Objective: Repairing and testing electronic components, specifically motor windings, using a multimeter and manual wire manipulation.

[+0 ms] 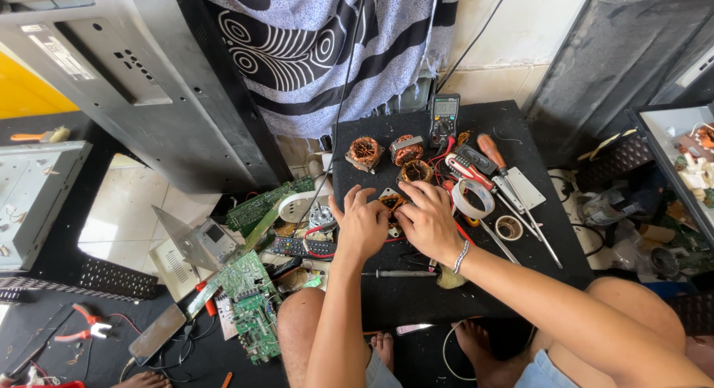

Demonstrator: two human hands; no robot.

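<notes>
Both hands are working over a small copper-wound coil part point(392, 203) lying on the black bench point(416, 291), approx. centre of the mat. The left hand point(362, 226) is resting palm-down w/ fingers spread, pressing on the part's left edge; it is bracing, not gripping. The right hand point(428, 218) is also lying flat, fingertips bearing on the part's top and right side. Judgement: the part is being pinned from both sides so it is not sliding on the mat. Whether either hand is pinching anything underneath cannot be told; the palms are hiding most of the part.

Around the work:
- Three more copper coils point(364, 151) are sitting just beyond the hands, toward the wall.
- A multimeter point(444, 117) is standing at the bench's far edge, w/ red lead running down toward the work.
- A red-handled screwdriver point(491, 154), pliers point(468, 172) and a tape roll point(473, 199) are lying to the right, near the right hand.
- A thin screwdriver point(399, 273) is lying across the bench just below the wrists.
- Green circuit boards point(249, 299) and a remote point(301, 247) are crowding the floor to the left.

Obstructions: the tape roll and red lead are lying close to the right hand's knuckles; the near coils are limiting forward reach. A large grey panel point(141, 83) is leaning at left, well apart from the work.
</notes>
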